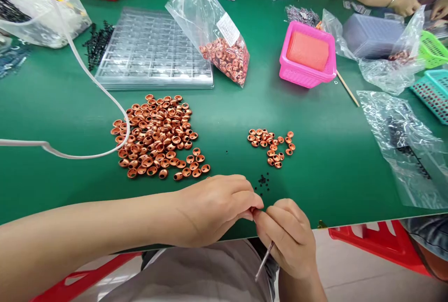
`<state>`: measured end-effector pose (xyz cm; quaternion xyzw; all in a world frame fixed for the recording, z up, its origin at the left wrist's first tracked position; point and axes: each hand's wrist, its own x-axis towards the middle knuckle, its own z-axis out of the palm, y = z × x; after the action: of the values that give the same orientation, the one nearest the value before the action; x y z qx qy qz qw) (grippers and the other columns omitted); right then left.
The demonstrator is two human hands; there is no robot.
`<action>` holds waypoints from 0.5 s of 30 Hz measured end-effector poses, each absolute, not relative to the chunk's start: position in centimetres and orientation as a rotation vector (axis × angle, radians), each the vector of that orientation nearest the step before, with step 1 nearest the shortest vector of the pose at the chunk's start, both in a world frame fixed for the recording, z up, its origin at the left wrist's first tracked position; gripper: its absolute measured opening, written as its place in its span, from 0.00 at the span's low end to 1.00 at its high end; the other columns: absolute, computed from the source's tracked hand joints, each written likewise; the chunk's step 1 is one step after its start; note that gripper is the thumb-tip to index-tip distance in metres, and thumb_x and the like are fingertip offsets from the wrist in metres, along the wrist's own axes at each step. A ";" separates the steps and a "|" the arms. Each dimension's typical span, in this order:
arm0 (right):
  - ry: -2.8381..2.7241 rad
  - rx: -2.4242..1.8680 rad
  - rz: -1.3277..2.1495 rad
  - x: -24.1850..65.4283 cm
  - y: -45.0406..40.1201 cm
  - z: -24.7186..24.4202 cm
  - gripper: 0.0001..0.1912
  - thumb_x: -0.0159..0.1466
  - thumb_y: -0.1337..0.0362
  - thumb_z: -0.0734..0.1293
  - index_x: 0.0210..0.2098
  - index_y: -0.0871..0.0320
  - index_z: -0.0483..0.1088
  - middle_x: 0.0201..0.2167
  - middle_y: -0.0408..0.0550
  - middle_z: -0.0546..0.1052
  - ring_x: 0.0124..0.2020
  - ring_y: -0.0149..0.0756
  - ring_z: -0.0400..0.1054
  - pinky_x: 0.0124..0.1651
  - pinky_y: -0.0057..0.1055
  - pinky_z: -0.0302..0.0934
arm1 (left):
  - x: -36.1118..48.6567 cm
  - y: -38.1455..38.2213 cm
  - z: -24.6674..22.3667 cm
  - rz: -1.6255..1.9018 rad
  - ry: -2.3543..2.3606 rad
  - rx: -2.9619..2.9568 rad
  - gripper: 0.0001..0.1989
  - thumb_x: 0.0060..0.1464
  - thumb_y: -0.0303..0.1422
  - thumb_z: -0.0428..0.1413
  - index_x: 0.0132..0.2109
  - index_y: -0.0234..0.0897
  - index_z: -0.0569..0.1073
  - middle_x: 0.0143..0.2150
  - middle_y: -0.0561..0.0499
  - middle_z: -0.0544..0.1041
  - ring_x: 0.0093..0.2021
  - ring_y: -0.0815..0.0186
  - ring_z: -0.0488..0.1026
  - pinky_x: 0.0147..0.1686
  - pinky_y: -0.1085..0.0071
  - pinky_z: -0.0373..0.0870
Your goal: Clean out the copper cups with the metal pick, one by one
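My left hand [224, 204] is closed in a pinch near the table's front edge; a sliver of copper colour shows at its fingertips, but most of what it holds is hidden. Touching those fingertips is my right hand [289, 234], closed around a thin metal rod-like tool [264, 261] that slants down toward my lap. Just beyond the hands lie several tiny black pieces [262, 179]. A large heap of copper-coloured cup-shaped pieces with holes [157, 129] is at the left, and a smaller group of copper pieces [271, 139] sits to the right.
Farther back are a clear compartment tray [150, 50], a plastic bag of copper pieces [227, 57] and a pink basket [308, 75] holding a red-orange block. A white cord [91, 75] loops at the left. Clear bags [402, 143] lie right; a co-worker's hand [406, 5] is beyond.
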<state>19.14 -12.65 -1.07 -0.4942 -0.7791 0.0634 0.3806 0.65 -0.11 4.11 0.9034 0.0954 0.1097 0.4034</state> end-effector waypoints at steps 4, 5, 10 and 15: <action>-1.997 -1.258 0.142 19.0 -12.5 -1.0 0.16 0.61 0.76 0.66 0.48 0.61 0.70 0.31 0.48 0.75 0.32 0.33 0.61 0.32 0.33 0.60 | 0.6 -0.3 3.9 0.298 0.243 2.225 0.11 0.66 0.27 0.44 0.46 0.31 0.71 0.36 0.45 0.73 0.36 0.64 0.68 0.35 0.72 0.67; -1.999 -1.259 0.131 18.9 -12.5 -1.0 0.15 0.61 0.75 0.66 0.47 0.60 0.70 0.31 0.47 0.75 0.32 0.32 0.61 0.32 0.33 0.59 | 0.6 -0.3 3.8 0.298 0.250 2.215 0.11 0.66 0.27 0.44 0.47 0.31 0.71 0.36 0.46 0.73 0.36 0.65 0.68 0.35 0.73 0.67; -2.020 -1.304 0.112 18.7 -12.3 -1.3 0.09 0.63 0.72 0.65 0.43 0.57 0.69 0.29 0.44 0.73 0.30 0.30 0.60 0.32 0.32 0.59 | 0.6 -0.3 3.6 0.277 0.296 2.197 0.11 0.66 0.26 0.44 0.45 0.34 0.71 0.36 0.48 0.72 0.35 0.67 0.69 0.35 0.74 0.66; -2.106 -1.325 0.134 18.5 -11.9 -1.0 0.06 0.64 0.69 0.63 0.40 0.55 0.69 0.28 0.41 0.72 0.30 0.29 0.59 0.32 0.30 0.57 | 0.1 -0.5 2.5 0.273 0.298 2.204 0.12 0.66 0.26 0.42 0.47 0.40 0.69 0.37 0.52 0.73 0.35 0.69 0.71 0.35 0.77 0.68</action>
<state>18.52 -11.92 -1.03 -0.5041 -0.8008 0.0511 0.3193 0.07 -0.48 2.53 0.8855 0.1198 0.1097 0.4353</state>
